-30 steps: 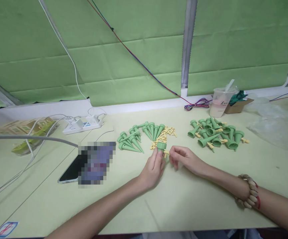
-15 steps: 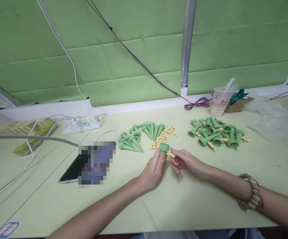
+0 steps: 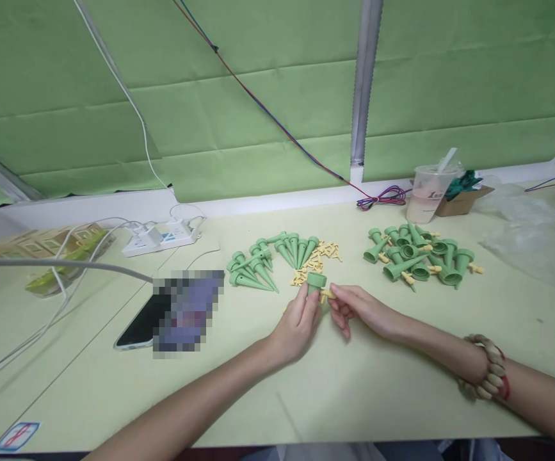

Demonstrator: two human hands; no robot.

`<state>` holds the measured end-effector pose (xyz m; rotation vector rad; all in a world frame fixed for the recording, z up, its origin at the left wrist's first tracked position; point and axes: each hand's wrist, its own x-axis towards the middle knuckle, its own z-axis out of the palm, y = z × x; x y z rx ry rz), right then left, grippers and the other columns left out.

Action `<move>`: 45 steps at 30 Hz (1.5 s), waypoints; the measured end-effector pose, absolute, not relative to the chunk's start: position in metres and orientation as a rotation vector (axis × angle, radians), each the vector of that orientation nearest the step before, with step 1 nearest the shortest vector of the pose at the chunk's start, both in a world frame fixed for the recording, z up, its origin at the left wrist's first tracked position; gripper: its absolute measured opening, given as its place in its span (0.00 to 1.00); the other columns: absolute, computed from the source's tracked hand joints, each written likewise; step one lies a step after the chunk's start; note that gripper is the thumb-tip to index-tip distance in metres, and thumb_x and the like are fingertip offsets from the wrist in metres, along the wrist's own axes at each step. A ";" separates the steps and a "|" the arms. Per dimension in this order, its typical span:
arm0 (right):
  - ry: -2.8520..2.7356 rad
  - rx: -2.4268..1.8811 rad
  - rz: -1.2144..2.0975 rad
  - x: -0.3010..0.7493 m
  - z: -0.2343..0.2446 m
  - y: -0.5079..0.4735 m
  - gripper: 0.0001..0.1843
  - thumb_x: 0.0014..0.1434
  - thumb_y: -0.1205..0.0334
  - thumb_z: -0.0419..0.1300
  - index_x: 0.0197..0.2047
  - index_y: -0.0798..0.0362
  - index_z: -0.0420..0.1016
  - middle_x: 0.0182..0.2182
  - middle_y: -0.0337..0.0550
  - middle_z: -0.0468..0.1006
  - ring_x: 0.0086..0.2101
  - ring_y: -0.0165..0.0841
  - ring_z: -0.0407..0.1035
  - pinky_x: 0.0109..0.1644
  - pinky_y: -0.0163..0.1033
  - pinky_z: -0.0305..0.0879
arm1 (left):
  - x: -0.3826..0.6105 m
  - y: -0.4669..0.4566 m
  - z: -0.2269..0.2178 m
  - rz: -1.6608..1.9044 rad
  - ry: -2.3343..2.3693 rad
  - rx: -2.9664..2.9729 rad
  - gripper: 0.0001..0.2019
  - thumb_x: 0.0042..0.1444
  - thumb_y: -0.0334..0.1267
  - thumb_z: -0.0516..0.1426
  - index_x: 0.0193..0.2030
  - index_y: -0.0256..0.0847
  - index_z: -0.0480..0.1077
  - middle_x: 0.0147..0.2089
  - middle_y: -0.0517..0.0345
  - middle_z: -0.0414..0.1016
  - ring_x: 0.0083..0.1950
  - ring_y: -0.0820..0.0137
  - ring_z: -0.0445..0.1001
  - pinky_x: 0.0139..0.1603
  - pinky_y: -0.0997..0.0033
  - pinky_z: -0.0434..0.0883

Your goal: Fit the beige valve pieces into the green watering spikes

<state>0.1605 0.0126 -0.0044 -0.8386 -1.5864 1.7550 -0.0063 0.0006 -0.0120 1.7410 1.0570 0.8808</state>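
My left hand [image 3: 297,328] is closed around a green cone spike [image 3: 314,282], its wide mouth pointing up. My right hand [image 3: 356,307] pinches a small yellow peg [image 3: 326,293] against the spike's side. Just beyond the hands lies a heap of loose yellow pegs [image 3: 316,260]. A fan of bare green spikes [image 3: 267,259] lies to its left. A pile of green spikes with yellow pegs in them [image 3: 418,258] lies to the right.
A phone [image 3: 147,323] lies left of my hands, with a white power strip [image 3: 162,237] and cables behind it. A plastic cup with a straw [image 3: 428,192], a cardboard box [image 3: 459,202] and clear plastic bags [image 3: 527,237] stand at the back right.
The right hand has closed in on the spike and now presses the yellow peg to its side. Both hands have shifted slightly away from me.
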 end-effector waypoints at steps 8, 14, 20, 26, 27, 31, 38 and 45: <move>-1.410 -0.752 1.973 0.159 -0.002 0.010 0.24 0.59 0.43 0.48 0.22 0.51 0.51 0.12 0.28 0.56 0.15 0.25 0.58 0.24 0.33 0.55 | -0.008 0.002 -0.012 0.872 1.100 1.845 0.17 0.62 0.50 0.39 0.39 0.39 0.57 0.20 0.67 0.55 0.20 0.76 0.53 0.23 0.74 0.54; -1.602 -0.834 1.692 0.158 -0.004 0.008 0.24 0.60 0.41 0.44 0.24 0.52 0.56 0.14 0.32 0.63 0.16 0.27 0.61 0.25 0.35 0.57 | -0.009 0.004 -0.011 0.861 1.123 1.867 0.16 0.62 0.50 0.39 0.38 0.39 0.57 0.20 0.67 0.55 0.21 0.76 0.54 0.25 0.74 0.56; -1.636 -0.812 1.598 0.157 -0.002 0.004 0.20 0.60 0.45 0.50 0.27 0.52 0.58 0.16 0.30 0.62 0.17 0.26 0.62 0.27 0.34 0.56 | -0.011 0.005 -0.014 0.830 1.131 1.914 0.17 0.62 0.49 0.37 0.40 0.39 0.56 0.20 0.68 0.54 0.20 0.76 0.54 0.24 0.74 0.55; -1.097 -0.668 2.219 0.159 -0.001 0.007 0.19 0.59 0.50 0.51 0.23 0.53 0.55 0.11 0.26 0.50 0.14 0.21 0.51 0.25 0.31 0.50 | -0.016 0.005 -0.009 0.732 1.190 2.185 0.13 0.61 0.46 0.40 0.42 0.40 0.56 0.19 0.68 0.55 0.19 0.74 0.55 0.22 0.75 0.54; -1.048 -0.666 2.284 0.160 0.000 0.008 0.19 0.59 0.51 0.50 0.23 0.53 0.54 0.10 0.26 0.50 0.13 0.21 0.49 0.24 0.31 0.49 | -0.017 0.005 -0.009 0.711 1.205 2.242 0.12 0.61 0.46 0.41 0.41 0.41 0.56 0.19 0.69 0.53 0.18 0.74 0.54 0.22 0.75 0.53; -1.018 -0.662 2.374 0.160 -0.002 0.007 0.18 0.59 0.54 0.48 0.21 0.52 0.51 0.09 0.26 0.48 0.12 0.21 0.45 0.23 0.30 0.48 | -0.022 0.009 -0.009 0.714 1.168 2.499 0.11 0.61 0.44 0.41 0.38 0.41 0.58 0.18 0.67 0.55 0.17 0.73 0.55 0.20 0.75 0.52; -1.692 -0.879 1.617 0.161 -0.010 0.013 0.28 0.59 0.38 0.40 0.29 0.54 0.62 0.15 0.34 0.64 0.17 0.28 0.62 0.26 0.35 0.58 | -0.023 0.009 -0.010 0.770 1.138 2.551 0.09 0.61 0.40 0.41 0.38 0.41 0.59 0.18 0.67 0.58 0.17 0.74 0.58 0.21 0.75 0.55; -1.969 -0.827 1.056 0.165 -0.001 0.016 0.24 0.59 0.50 0.53 0.57 0.46 0.60 0.51 0.46 0.67 0.41 0.33 0.66 0.41 0.38 0.65 | -0.025 0.012 -0.010 0.661 1.236 2.360 0.15 0.62 0.47 0.40 0.42 0.41 0.60 0.18 0.68 0.56 0.18 0.73 0.57 0.23 0.74 0.54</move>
